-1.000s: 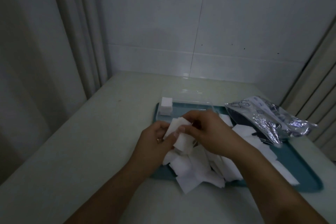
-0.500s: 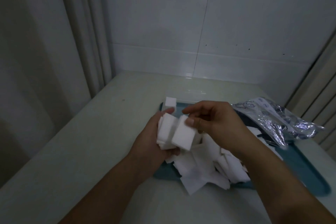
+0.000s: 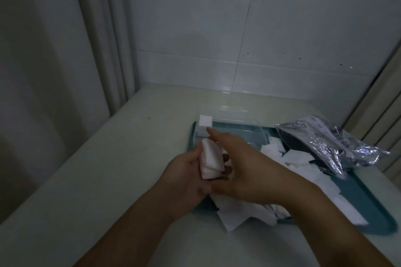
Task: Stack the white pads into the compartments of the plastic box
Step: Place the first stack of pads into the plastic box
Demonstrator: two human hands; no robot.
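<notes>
Step in hand: gathering and squaring a batch of pads before loading — not yet at the box.

Left hand grips a small stack of white pads, thumb on the near-left side, fingertips showing on the far side under the stack. The stack stands roughly on edge, fanned a little at the top, so not fully squared.

Right hand lies across and just right of the stack, palm down, fingers straight or relaxed, index finger extended toward the far-left corner of the box. It holds nothing that I can see; whether its palm actually presses the stack's side is hidden.

Clear plastic box sits at the far end of the teal tray. Its far-left compartment already holds a pile of pads standing above the rim. The other compartments look empty, though the clear walls make them hard to read.

Loose pads lie scattered over the tray, some under the right forearm, one overhanging the near edge. Crumpled foil bag lies on the tray's right side, partly over the pads.

Next move, my read — tap the stack's edges flush, then carry it forward and lower it into the next free compartment beside the filled one. Needs the stack kept tight; the pads look thin and soft and will likely splay if the grip loosens on the way down.
</notes>
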